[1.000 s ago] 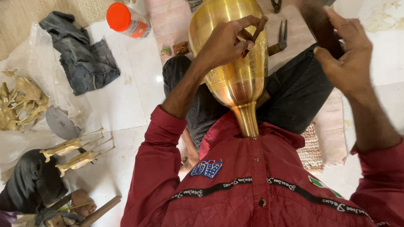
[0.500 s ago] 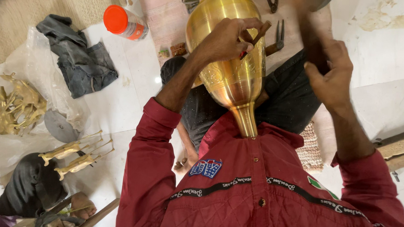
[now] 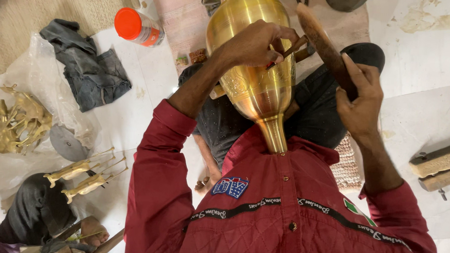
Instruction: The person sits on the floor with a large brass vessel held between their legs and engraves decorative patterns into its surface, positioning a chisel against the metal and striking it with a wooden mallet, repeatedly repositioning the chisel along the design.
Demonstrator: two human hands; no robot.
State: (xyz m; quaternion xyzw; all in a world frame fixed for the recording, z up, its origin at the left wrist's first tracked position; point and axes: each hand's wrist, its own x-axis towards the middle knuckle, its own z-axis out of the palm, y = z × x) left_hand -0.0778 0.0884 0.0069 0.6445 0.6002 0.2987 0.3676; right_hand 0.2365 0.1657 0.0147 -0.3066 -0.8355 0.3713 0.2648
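Your left hand [image 3: 255, 45] fingers pinch a thin chisel [image 3: 293, 45] against the brass vase [image 3: 254, 77] beneath them | your right hand [image 3: 358, 98] clenches a wooden mallet [image 3: 322, 42], raised just beside the chisel's end.

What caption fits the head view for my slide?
Left hand holds a thin tool against a brass vase; right hand raises a wooden stick.

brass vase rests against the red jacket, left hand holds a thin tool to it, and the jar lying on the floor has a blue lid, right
Not quite: the head view shows the jar lying on the floor with an orange lid, not a blue one. The rest stands: the brass vase rests against the red jacket, and the left hand holds a thin tool to it.
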